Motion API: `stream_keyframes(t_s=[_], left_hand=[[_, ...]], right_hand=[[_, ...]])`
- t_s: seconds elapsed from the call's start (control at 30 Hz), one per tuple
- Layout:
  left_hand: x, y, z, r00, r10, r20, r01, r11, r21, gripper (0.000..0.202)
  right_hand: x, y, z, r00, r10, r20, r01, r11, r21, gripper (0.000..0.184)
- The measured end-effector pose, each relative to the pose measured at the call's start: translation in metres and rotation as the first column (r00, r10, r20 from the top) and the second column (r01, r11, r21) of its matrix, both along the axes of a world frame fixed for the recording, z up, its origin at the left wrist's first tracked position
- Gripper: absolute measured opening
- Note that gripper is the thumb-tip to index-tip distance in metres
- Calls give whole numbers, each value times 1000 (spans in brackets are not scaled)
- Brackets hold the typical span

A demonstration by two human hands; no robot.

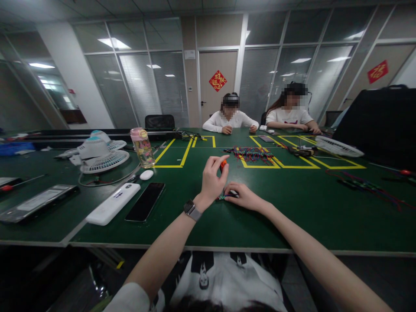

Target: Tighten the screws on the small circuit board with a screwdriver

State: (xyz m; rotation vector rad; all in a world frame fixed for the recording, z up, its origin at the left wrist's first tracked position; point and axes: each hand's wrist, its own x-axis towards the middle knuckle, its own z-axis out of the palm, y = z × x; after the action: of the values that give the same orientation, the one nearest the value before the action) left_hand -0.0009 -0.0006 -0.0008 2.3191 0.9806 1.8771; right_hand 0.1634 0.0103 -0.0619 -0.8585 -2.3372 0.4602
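Note:
My left hand [212, 175], with a watch [192, 210] on its wrist, is closed around a small orange-handled screwdriver [223, 164]. The fingers cover most of this tool, and it stands roughly upright above the table. Just below, my right hand [243, 196] rests on the green tabletop. Its fingertips pinch a small green circuit board [222, 197] with thin wires, partly hidden under the fingers. Beyond both hands lies a bundle of similar small boards with red and blue wires [253, 155].
On the left are a black phone [145, 202], a white power bank [113, 203], a white earbud case [146, 175], a bottle [142, 148] and white fans [102, 154]. More wired boards [367, 184] lie right. Two people [230, 115] sit across the table, near yellow tape outlines [169, 166].

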Motion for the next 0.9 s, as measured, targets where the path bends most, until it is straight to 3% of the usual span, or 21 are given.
stream_keyframes(t_s=[0.47,0.73,0.9], left_hand=[[-1,0,1,997,-72,25,73,997,-14,30],[0,-1,1,998,38,41,-39,999,27,20],[0,-2,0,1000,-10,23,11,1000,-6,25]], right_hand=[[0,-1,2,1000,-2,0,2,1000,-6,7],[0,-1,1,1000,-8,3,8,1000,-5,6],[0,0,1,1000,-5,10,5,1000,-1,7]])
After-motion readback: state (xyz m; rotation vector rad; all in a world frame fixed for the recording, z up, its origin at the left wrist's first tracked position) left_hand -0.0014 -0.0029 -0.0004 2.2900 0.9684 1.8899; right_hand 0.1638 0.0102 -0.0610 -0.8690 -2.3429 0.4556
